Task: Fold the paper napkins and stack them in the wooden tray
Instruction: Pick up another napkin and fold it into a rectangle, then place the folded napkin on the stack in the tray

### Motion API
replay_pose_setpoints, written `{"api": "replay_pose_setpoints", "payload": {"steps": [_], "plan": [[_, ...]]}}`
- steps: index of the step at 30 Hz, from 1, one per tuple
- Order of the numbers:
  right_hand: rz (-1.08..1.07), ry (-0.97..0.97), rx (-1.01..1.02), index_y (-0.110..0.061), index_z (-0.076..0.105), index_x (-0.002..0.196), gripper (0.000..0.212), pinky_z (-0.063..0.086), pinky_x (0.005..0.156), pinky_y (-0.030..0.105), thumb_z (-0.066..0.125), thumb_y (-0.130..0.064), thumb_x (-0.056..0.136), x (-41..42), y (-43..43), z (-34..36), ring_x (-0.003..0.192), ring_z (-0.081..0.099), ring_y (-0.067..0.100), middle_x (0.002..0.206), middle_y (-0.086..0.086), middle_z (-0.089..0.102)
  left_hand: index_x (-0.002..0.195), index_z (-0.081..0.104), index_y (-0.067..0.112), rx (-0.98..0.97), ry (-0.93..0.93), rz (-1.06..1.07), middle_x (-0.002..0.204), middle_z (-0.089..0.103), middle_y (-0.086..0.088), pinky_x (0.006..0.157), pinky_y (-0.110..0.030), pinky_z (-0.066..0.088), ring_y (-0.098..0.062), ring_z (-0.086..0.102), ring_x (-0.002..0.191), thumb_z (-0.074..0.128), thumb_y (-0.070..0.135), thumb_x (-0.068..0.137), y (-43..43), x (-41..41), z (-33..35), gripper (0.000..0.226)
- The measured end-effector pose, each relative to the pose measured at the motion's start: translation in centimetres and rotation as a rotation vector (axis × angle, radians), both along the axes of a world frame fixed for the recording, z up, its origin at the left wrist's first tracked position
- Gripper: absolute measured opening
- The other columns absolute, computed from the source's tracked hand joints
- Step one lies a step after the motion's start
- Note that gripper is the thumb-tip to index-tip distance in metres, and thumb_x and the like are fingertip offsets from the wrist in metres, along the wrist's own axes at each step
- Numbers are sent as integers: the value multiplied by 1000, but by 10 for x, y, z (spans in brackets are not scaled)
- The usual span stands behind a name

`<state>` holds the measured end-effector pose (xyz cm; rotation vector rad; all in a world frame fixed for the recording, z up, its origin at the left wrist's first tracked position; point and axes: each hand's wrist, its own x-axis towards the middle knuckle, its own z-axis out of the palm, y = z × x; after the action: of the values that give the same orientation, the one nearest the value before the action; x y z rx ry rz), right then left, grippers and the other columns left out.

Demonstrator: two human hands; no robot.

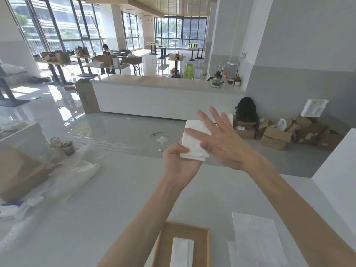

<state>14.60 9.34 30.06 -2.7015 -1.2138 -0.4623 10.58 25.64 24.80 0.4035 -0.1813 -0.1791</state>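
So both hands are up in the air over the surface (115, 189), working one napkin (193, 140). The left hand (178, 162) pinches its lower corner, thumb on top, fingers curled under. The right hand (217, 137) is spread flat with fingers fanned, pressing across the napkin's right side like it's smoothing a crease. The napkin looks folded already, a small squarish wad, its longer side running up and away from me.

The thing that matters next: the tray (200, 234) sits way down at the bottom, close to my body, well below and nearer than the hands. It already has a folded stack (182, 253) in it, a narrow strip with its long axis pointing away from me. So the napkin has to come down and back toward me, and probably line up lengthwise with that stack. The left hand has the actual grip, so I'd guess it carries. Loose sheets (254, 241) lie just right of the tray.
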Motion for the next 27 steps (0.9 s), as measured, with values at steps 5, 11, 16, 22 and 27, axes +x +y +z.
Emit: {"api": "replay_pose_setpoints", "payload": {"steps": [5,11,16,22,27], "plan": [[-146,132,195,-55,13,155,64,-18,121,40,7,-75,95,15,10,-13,152,-28,12,171,-7,-9,128,62,0,-37,-28,3,128,63,-18,108,-37,43,-34,61,116,36,-8,63,7,0,-11,71],[-305,685,991,-32,64,109,19,55,92,32,56,-48,99,1,35,-57,101,64,4,110,-12,68,143,47,2,-55,89,70,132,55,-17,94,-32,41,-33,53,114,30,-1,61,30,-2,-33,84],[-355,1075,1138,-14,67,107,32,54,59,21,66,-44,95,-19,55,-95,72,67,7,93,1,71,129,49,2,-10,181,63,109,66,-18,87,-35,50,-33,64,96,34,8,64,43,2,-56,67],[-334,1316,1318,-11,71,111,21,57,68,24,58,-24,101,-17,58,-129,85,75,15,96,-1,78,131,45,-2,124,214,-45,121,53,-20,108,-43,34,-38,48,114,36,11,73,40,11,-95,60],[-534,1221,1296,-10,69,116,19,61,73,28,60,-14,100,-24,45,-201,92,76,19,105,4,79,138,50,0,743,251,-88,128,64,-21,94,-41,52,-33,63,114,48,11,103,47,5,-156,37]]}}
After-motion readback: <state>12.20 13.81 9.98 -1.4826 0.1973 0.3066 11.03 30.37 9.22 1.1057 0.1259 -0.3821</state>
